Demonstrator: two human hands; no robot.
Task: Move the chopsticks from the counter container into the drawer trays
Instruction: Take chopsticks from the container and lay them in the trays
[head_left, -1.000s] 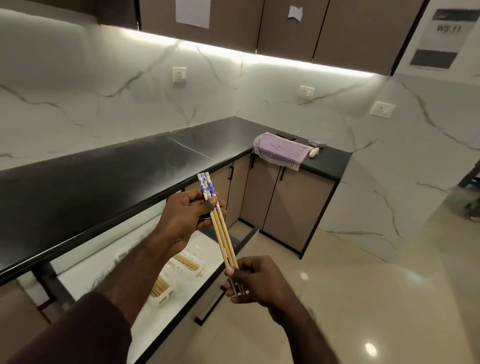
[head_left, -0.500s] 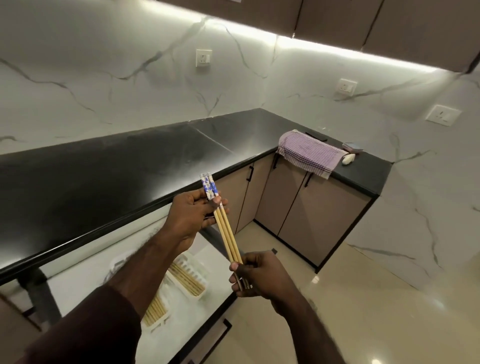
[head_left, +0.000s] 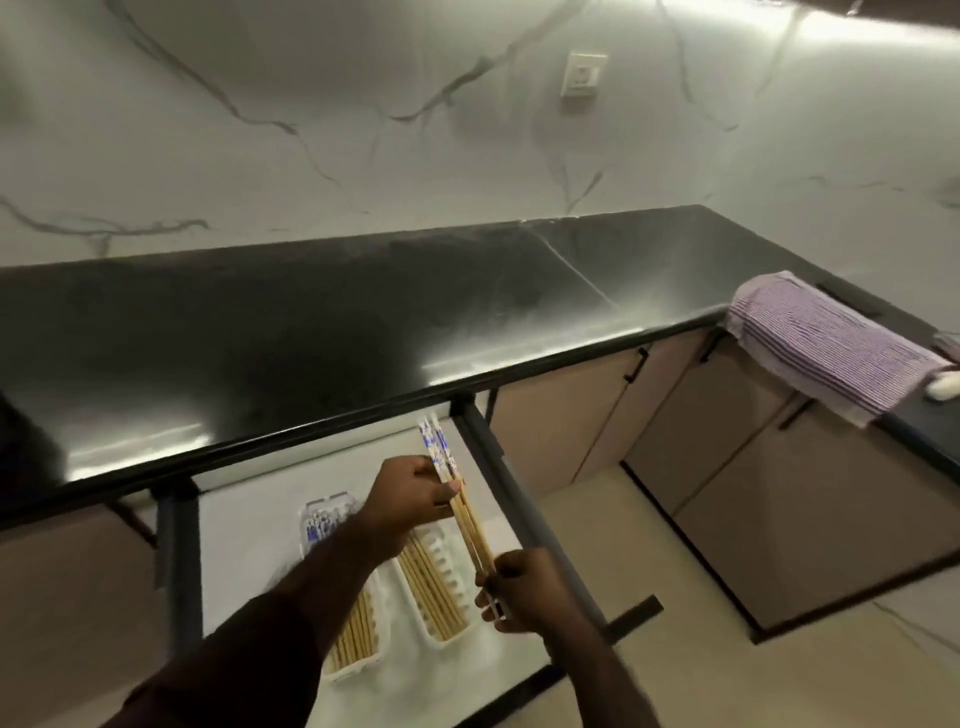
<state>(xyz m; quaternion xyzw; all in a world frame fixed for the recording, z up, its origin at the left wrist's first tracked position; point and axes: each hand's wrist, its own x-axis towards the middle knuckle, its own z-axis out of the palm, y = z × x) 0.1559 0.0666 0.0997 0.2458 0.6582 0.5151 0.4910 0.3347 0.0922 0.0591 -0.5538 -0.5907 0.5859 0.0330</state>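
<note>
Black counter (head_left: 311, 332) and marble wall now fill the upper view, and the open drawer (head_left: 249, 525) has been brought fully into sight below the hands, where half a second ago only its corner was seen; placement is judged to be close. The chopsticks (head_left: 457, 499) are held over the white trays (head_left: 441, 551), patterned ends up. The left hand (head_left: 410, 493) is clamped on their upper part, the right hand (head_left: 514, 587) pinched on the tips just below.

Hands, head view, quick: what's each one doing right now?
Left hand: grips the chopsticks near their patterned upper ends.
Right hand: fingers curled around the same chopsticks' lower tips, above the open drawer's trays.
</note>
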